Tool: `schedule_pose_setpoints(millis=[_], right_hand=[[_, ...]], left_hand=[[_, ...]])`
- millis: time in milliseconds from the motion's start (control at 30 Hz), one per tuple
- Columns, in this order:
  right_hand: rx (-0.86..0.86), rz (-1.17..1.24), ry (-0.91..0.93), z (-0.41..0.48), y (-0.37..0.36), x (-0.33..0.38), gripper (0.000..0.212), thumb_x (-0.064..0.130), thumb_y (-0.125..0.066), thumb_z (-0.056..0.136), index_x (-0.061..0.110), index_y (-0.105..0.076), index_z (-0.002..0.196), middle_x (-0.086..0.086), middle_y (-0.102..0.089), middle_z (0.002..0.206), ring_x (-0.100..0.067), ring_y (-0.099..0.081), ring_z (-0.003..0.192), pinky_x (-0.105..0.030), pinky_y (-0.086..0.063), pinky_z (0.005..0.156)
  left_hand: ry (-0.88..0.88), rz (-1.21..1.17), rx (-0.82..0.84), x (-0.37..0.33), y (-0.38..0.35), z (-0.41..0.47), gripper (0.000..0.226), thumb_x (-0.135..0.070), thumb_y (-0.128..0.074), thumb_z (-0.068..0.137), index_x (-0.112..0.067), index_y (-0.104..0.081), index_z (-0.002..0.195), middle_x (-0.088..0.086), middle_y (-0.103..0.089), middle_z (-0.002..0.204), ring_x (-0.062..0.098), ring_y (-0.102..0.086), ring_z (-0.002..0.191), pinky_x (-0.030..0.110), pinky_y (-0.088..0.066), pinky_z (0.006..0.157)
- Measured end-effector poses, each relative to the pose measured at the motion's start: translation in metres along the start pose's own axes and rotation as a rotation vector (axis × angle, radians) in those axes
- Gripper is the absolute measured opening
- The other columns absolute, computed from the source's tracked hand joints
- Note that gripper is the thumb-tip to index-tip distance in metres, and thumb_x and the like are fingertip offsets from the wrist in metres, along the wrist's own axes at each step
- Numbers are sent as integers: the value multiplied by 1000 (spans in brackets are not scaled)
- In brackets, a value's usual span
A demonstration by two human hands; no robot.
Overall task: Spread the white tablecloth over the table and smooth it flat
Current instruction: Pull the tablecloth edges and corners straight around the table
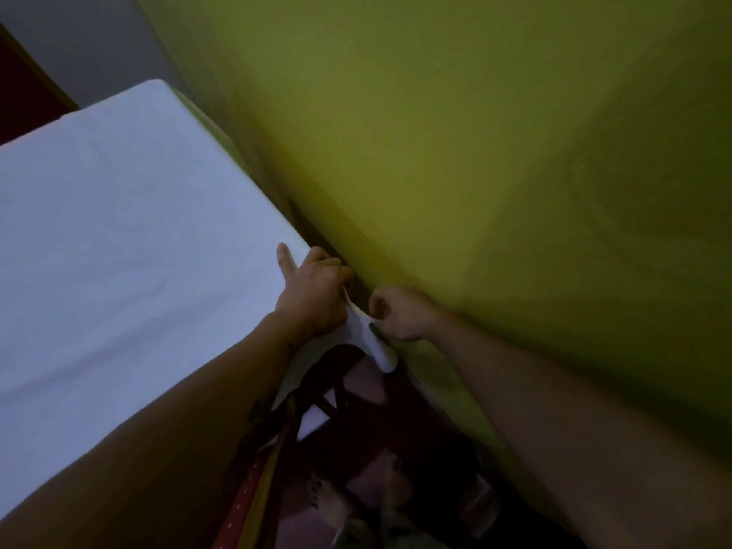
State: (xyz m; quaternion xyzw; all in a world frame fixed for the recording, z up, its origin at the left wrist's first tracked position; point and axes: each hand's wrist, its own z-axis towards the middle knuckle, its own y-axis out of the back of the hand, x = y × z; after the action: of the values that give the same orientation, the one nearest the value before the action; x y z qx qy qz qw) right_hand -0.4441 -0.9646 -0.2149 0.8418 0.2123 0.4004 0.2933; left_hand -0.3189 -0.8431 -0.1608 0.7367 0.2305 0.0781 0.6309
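1. One white tablecloth [119,239] lies spread to the left of my two hands and beyond them.
2. My left hand [313,295] grips its corner edge, thumb stretched on top. My right hand [400,315], just beside it, pinches the hanging corner tip.
3. One green wall [475,152] stands close by my right hand, leaving only a narrow gap.

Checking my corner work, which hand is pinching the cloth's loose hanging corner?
The right hand, beside the green wall, pinches it; the left hand grips the tablecloth farther up, thumb outstretched.
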Motion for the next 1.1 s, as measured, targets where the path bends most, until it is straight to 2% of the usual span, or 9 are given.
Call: schedule_pose_setpoints(millis=[67, 233, 400, 533, 633, 700, 833, 933, 1100], right_hand=[[19, 46, 25, -2, -5, -2, 20, 24, -64, 85, 24, -67, 104, 6, -64, 97, -17, -59, 86, -27, -43, 67], [-30, 77, 6, 2, -12, 8, 35, 22, -69, 82, 25, -42, 60, 6, -47, 63, -14, -47, 60, -30, -35, 53], [-95, 114, -34, 0, -17, 1, 20, 20, -59, 84, 17, -42, 74, -4, -50, 73, -28, -54, 74, -33, -35, 55], [-235, 245, -214, 2, -30, -1, 44, 51, -59, 84, 19, -33, 70, -2, -34, 68, -16, -32, 57, -27, -22, 46], [-175, 477, -205, 1, -42, 4, 27, 26, -73, 77, 15, -53, 89, -4, -59, 90, -16, -57, 81, -28, -40, 58], [-271, 549, -128, 0, -47, 11, 41, 25, -76, 73, 16, -53, 106, -1, -62, 102, -17, -60, 92, -30, -46, 67], [-379, 262, -24, 7, -43, 14, 35, 28, -72, 73, 21, -58, 104, -7, -59, 103, -28, -59, 96, -29, -39, 67], [-349, 28, 6, 4, -31, 11, 15, 23, -67, 78, 15, -59, 89, -13, -57, 101, -37, -57, 98, -35, -41, 68], [-275, 53, -147, 2, -27, -2, 21, 21, -59, 76, 23, -39, 82, -12, -59, 91, -39, -57, 86, -37, -38, 61]], left_hand=[[-7, -77, -52, 2, -2, -1, 20, -6, -58, 69, -24, -54, 73, -11, -54, 79, 20, -45, 109, 73, -6, 107], [35, -198, -111, 2, -2, -1, 20, -3, -56, 65, -22, -54, 71, -10, -54, 73, 17, -47, 108, 68, -2, 110], [33, -113, -44, -3, 1, 1, 13, -23, -62, 75, -25, -60, 88, -11, -58, 85, 16, -43, 112, 69, -3, 109], [34, -22, -36, -5, 1, 0, 9, -26, -60, 80, -27, -66, 87, -12, -54, 86, 18, -42, 113, 70, -6, 108], [29, -5, -45, -5, -1, 0, 13, -27, -59, 80, -25, -69, 88, -11, -60, 90, 18, -42, 114, 70, -6, 108], [22, -13, -51, -4, -2, 0, 13, -31, -59, 81, -26, -69, 88, -12, -62, 91, 17, -42, 115, 70, -5, 108], [4, -23, -57, -3, -4, 1, 17, -46, -60, 83, -30, -67, 82, -13, -60, 87, 14, -41, 112, 70, -2, 108], [10, -11, -60, -4, -5, -1, 10, -30, -58, 81, -30, -68, 85, -14, -58, 89, 16, -42, 114, 71, -3, 108], [28, 33, -85, -8, -7, 1, 19, -32, -56, 82, -32, -71, 95, -13, -61, 92, 18, -42, 114, 72, -4, 108]])
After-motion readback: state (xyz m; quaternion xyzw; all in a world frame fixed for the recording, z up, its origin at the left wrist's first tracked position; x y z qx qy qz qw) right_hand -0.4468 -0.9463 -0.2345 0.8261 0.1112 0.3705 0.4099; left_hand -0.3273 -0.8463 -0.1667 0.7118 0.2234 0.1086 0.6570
